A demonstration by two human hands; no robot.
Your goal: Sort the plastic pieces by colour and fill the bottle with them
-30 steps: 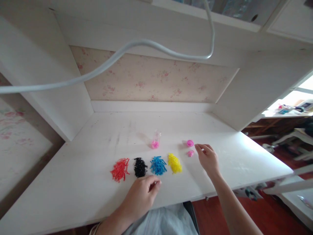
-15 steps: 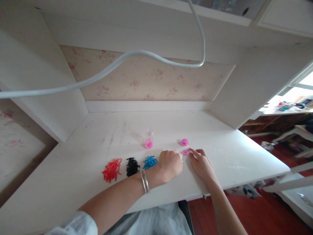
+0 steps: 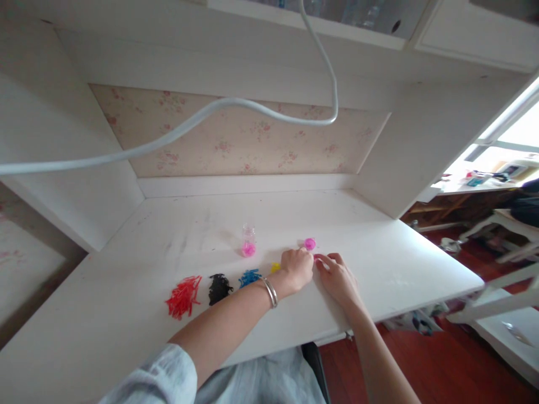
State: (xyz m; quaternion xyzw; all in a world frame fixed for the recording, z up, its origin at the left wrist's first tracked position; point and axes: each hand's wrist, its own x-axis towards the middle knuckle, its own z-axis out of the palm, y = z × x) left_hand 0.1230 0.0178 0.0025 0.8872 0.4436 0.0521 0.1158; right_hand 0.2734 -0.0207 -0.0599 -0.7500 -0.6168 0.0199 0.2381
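Note:
My left hand (image 3: pixel 297 270), a bracelet on its wrist, is closed with its fingers turned down to the desk; what lies in them is hidden. Beside it, the fingertips of my right hand (image 3: pixel 337 279) come together at small pink strips (image 3: pixel 315 257) on the desk. Just beyond the hands is a round pink clump (image 3: pixel 310 243). Farther left stands a small clear bottle (image 3: pixel 249 231) with pink pieces in its lower part. A yellow pile (image 3: pixel 275 267) shows partly past my left hand.
Piles of red strips (image 3: pixel 184 297), black strips (image 3: pixel 219 289) and blue strips (image 3: pixel 250 277) lie left on the white desk (image 3: pixel 138 269), the blue partly behind my left forearm. A white cable (image 3: pixel 227 102) crosses the upper view. Side panels and a shelf enclose the desk.
My left hand has moved right and away from me, closer to the pink clump and strips, and the yellow pile has come into sight. My right fingers stay at the strips. The view has shifted slightly.

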